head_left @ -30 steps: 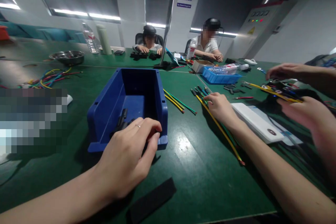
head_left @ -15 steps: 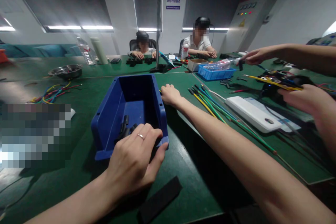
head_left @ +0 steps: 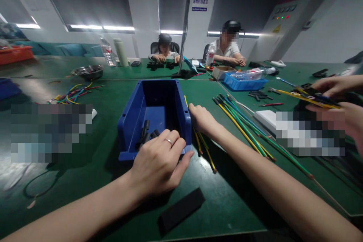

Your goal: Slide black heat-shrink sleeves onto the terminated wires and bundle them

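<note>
**Open-fronted blue plastic bin (head_left: 127, 128) with left grip (head_left: 161, 159) at its lip, right grip (head_left: 203, 119) at its side**

The left grip curls over the bin's front lip at the right corner, thumb outside; whether it pinches anything within is hidden. Short black tubes (head_left: 145, 136) lie inside the bin, just beyond the left grip's knuckles. The right grip is bent over thin yellow and green wires (head_left: 211, 162) just outside the bin's right wall; its fingertips are out of sight, so I cannot tell whether they pinch. A row of yellow, green and blue wires (head_left: 234, 120) lies to the right grip's right. Nearer than the left grip, a flat black rectangular strip (head_left: 181, 211) rests on the green tabletop (head_left: 235, 213).
</note>
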{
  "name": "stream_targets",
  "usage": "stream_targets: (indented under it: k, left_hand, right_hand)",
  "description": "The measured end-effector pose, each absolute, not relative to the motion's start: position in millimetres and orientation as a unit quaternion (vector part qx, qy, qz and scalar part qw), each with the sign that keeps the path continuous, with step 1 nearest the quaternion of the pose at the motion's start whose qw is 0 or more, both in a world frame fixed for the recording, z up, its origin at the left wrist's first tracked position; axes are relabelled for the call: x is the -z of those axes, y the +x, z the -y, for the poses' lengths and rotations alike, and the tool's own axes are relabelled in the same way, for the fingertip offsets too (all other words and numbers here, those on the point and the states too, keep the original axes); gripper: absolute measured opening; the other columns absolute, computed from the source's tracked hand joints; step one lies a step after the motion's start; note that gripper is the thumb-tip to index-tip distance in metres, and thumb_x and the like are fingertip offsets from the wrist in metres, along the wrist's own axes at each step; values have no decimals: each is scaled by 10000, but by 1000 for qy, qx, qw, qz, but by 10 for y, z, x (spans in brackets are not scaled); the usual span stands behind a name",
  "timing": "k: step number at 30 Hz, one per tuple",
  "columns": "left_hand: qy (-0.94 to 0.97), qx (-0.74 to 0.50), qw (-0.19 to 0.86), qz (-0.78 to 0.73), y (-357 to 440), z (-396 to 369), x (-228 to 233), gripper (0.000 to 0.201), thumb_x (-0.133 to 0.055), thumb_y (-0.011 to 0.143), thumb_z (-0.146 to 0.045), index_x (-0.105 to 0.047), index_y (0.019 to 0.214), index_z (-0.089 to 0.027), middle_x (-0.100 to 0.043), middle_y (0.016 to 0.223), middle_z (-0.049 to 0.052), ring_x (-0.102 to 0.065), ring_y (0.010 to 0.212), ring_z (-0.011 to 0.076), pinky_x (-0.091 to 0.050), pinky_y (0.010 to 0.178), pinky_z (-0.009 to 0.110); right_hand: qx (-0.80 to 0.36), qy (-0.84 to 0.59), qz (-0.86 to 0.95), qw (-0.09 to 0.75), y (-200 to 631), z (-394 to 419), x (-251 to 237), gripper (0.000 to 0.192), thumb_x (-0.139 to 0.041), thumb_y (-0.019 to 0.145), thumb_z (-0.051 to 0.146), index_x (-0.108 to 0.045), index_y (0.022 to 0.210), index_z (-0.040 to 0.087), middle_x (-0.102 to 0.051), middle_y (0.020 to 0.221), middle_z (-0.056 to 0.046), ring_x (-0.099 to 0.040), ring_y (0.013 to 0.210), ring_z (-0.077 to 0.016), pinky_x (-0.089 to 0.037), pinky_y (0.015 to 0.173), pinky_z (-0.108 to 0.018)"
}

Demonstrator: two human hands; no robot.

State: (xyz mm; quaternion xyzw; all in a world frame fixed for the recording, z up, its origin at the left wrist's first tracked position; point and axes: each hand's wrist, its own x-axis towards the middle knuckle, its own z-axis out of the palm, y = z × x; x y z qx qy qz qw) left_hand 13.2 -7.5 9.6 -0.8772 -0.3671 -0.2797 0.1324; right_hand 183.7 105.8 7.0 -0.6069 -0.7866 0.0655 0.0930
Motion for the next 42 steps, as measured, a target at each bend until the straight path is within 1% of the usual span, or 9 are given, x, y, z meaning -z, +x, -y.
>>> stream_targets:
  k: [3, 5, 12, 15, 20, 27, 32, 39, 42]
  left_hand:
    - [-878, 284, 131, 362, 130, 73, -87, 251, -430, 983, -290, -596, 851, -155, -607, 817, 74, -551, 730, 212, -468, 612, 330]
    - [-880, 285, 130, 357, 129, 72, -86, 250, -424, 984, -286, -599, 862, -155, -611, 829, 74, -553, 743, 212, -472, 618, 329]
    - [-882, 284, 129, 354, 130, 64, -103, 278, -401, 992, -275, -606, 852, -150, -602, 820, 74, -555, 734, 211, -474, 609, 330]
    - [-884, 281, 127, 350, 123, 59, -106, 288, -390, 998, -275, -612, 864, -151, -604, 819, 71, -558, 740, 205, -479, 619, 325]
    - [-889, 275, 121, 345, 116, 51, -116, 278, -401, 996, -264, -609, 860, -141, -606, 814, 78, -562, 732, 203, -475, 618, 319]
    - [-890, 269, 124, 348, 119, 53, -122, 290, -391, 1001, -274, -609, 868, -138, -611, 829, 85, -575, 744, 206, -487, 623, 318]
    - [-889, 269, 124, 349, 118, 54, -122, 293, -387, 1001, -277, -616, 877, -143, -615, 839, 76, -568, 722, 189, -480, 609, 304]
    - [-891, 264, 114, 351, 115, 51, -114, 277, -404, 1000, -277, -612, 876, -143, -609, 844, 78, -578, 739, 198, -482, 617, 313]
    - [-891, 267, 114, 350, 111, 53, -116, 279, -402, 1000, -278, -610, 872, -143, -608, 842, 78, -576, 732, 195, -479, 612, 310]
  right_hand:
    - [-94, -576, 799, 145, 1914, -838, 38, 236, -546, 950, 282, -614, 1115, 128, -673, 938, -70, -648, 888, -190, -513, 795, -336]
    - [-118, -564, 795, 189, 1953, -776, 99, 247, -529, 940, 262, -608, 1135, 131, -673, 827, -47, -646, 795, -172, -488, 723, -284]
    - [-201, -551, 759, 281, 2053, -891, 195, 426, -357, 971, 371, -539, 1272, 133, -647, 723, 0, -566, 497, -128, -425, 447, -240]
    - [-195, -546, 767, 277, 2104, -888, 169, 365, -413, 952, 351, -607, 1201, 169, -667, 750, -5, -601, 570, -136, -452, 517, -248]
    - [-123, -565, 784, 226, 2171, -799, 66, 294, -552, 883, 283, -681, 1143, 235, -687, 1008, -64, -632, 851, -202, -434, 710, -301]
    - [-88, -538, 824, 155, 2109, -695, -37, 321, -464, 969, 375, -638, 1199, 233, -662, 1036, -55, -633, 899, -192, -412, 731, -276]
    - [-53, -550, 825, 121, 2046, -613, -63, 329, -501, 951, 389, -616, 1199, 205, -618, 1072, -106, -633, 837, -220, -386, 665, -292]
    - [-57, -558, 816, 141, 2064, -611, -4, 212, -475, 957, 274, -596, 1093, 165, -641, 1023, -118, -626, 844, -224, -369, 665, -293]
    - [-83, -561, 805, 173, 2060, -651, 69, 233, -465, 952, 258, -597, 1123, 170, -678, 932, -95, -632, 809, -222, -364, 651, -290]
